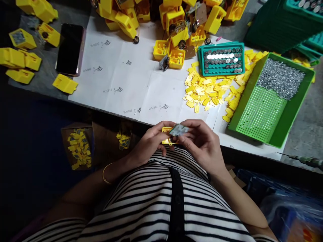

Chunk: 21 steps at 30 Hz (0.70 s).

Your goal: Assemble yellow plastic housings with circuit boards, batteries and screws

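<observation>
At the table's near edge, my left hand (153,139) is closed around a small yellow plastic housing (166,129), its open side facing up. My right hand (202,141) pinches a thin grey-green circuit board (178,130) between thumb and fingers, tilted just over the housing. A dark round part shows inside the housing below the board. Fingers and board cover much of the housing, so whether wires join the two I cannot tell.
Beyond my hands lie loose yellow covers (202,89), a teal tray (222,72) of button cells and a green basket (236,124) with screws. Yellow housings (126,25) are heaped at the back. Left are a phone (70,48) and more housings. A screwdriver bit (290,156) points in from the right.
</observation>
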Available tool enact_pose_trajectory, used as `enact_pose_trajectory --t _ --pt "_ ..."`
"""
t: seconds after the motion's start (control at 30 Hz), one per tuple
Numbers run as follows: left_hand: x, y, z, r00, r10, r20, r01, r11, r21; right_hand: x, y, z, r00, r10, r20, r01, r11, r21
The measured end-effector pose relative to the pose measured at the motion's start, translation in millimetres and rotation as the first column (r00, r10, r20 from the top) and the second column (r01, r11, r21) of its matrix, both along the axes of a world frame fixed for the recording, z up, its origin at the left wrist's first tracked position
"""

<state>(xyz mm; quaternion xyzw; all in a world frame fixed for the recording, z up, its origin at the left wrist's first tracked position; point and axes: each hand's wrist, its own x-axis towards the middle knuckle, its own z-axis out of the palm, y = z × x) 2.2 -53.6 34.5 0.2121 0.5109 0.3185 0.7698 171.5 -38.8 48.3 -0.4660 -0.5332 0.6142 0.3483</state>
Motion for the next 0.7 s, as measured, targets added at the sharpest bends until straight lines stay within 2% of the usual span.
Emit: enact_pose_trajectory --t 0.1,0.17,0.23,0.4,0.6,0.7 --pt "-2.4 1.9 3.1 0.990 0.080 0.116 -0.072 0.995 -0.067 -1.5 -5.5 6.9 0.980 0.052 0.192 -0.094 0.973 0.212" --pt "-4.0 2.1 6.2 0.986 0.116 0.119 -0.107 0.991 -0.081 0.0 -8.0 9.4 0.946 0.084 0.312 -0.193 0.921 0.339" --pt "-5.0 1.3 9.6 0.986 0.125 0.112 -0.116 0.990 -0.079 2.8 -9.0 10.0 0.910 0.108 0.400 -0.281 0.870 0.405" --pt "-5.1 -3.2 14.7 0.982 0.110 0.151 -0.105 0.994 -0.041 9.7 -7.6 9.8 0.863 0.159 0.480 -0.398 0.800 0.450" --pt "-3.6 -5.7 14.0 0.993 0.035 0.113 -0.042 0.997 0.060 10.1 -5.6 11.6 0.868 0.181 0.462 -0.420 0.765 0.489" --pt "-2.9 -6.1 12.6 0.995 -0.008 0.096 -0.004 0.992 0.122 9.4 -6.1 11.7 0.876 0.179 0.448 -0.408 0.771 0.489"
